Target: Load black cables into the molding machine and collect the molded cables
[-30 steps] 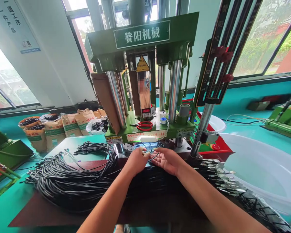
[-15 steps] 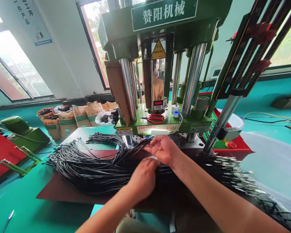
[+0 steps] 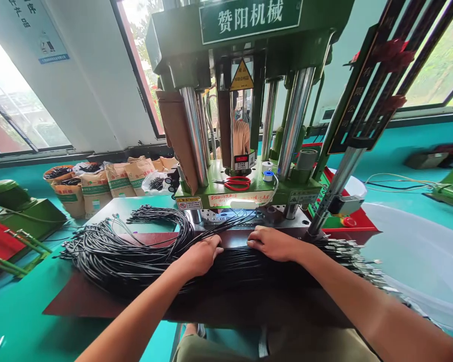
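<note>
A thick bundle of black cables (image 3: 237, 266) stretches sideways across a dark red-brown board in front of me. My left hand (image 3: 204, 254) is closed at the far edge of the bundle, thumb and fingers pressed together on black cable. To its right, my right hand (image 3: 274, 244) has its fingers curled over the same edge, also closed on black cable; the fingertips are partly hidden. A few loose cables reach from the left coil (image 3: 169, 221) onto the metal press plate (image 3: 234, 217). Pale metallic cable ends (image 3: 347, 254) fan out beyond my right hand.
A green press machine (image 3: 249, 30) stands directly ahead, with steel columns. Red-handled pliers (image 3: 237, 183) and a blue-and-white roll (image 3: 268, 176) lie on its ledge. On the right are a control box with a red button (image 3: 348, 221) and a white tub (image 3: 419, 241). Sacks (image 3: 94, 188) stand back left.
My hands have moved apart: the left one to the left, the right one down from the press plate to the bundle's edge. Several cable ends now lie on the plate. The view has shifted slightly.
</note>
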`<state>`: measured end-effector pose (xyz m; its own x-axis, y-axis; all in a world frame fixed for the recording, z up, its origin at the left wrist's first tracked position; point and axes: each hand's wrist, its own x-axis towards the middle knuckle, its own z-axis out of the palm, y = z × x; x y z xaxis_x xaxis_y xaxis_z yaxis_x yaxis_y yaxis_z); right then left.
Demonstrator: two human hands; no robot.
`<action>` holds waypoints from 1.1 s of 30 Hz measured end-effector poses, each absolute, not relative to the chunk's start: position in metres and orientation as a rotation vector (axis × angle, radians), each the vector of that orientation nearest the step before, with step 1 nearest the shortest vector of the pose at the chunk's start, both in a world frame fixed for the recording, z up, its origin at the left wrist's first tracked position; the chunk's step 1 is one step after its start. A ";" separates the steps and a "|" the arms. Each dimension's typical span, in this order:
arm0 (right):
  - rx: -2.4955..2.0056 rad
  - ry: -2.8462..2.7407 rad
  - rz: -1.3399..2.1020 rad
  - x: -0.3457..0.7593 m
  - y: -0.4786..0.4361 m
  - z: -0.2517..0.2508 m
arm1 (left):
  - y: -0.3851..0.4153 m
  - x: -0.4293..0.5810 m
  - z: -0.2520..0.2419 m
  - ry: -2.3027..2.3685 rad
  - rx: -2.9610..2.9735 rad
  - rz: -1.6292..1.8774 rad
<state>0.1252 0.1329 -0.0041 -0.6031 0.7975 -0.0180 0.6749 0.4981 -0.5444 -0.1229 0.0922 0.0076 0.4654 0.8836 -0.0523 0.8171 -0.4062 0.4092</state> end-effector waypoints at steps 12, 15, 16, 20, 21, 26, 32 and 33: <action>-1.215 -2.520 0.762 0.117 0.145 -0.009 | 0.107 -0.127 0.005 1.468 2.283 0.395; -1.201 -2.518 0.770 0.115 0.145 -0.008 | 0.106 -0.127 0.007 1.411 2.298 0.408; -1.200 -2.514 0.766 0.114 0.145 -0.008 | 0.106 -0.127 0.007 1.396 2.302 0.406; -1.223 -2.468 0.706 0.110 0.144 -0.008 | 0.105 -0.126 0.006 1.408 2.299 0.389; -1.226 -2.456 0.689 0.109 0.143 -0.008 | 0.105 -0.126 0.006 1.418 2.296 0.390; -1.249 -2.432 0.682 0.106 0.142 -0.006 | 0.105 -0.124 0.004 1.448 2.283 0.405; -1.229 -2.448 0.703 0.099 0.141 -0.002 | 0.103 -0.121 0.002 1.559 2.241 0.471; -1.220 -2.456 0.697 0.098 0.140 -0.002 | 0.103 -0.122 0.002 1.569 2.237 0.481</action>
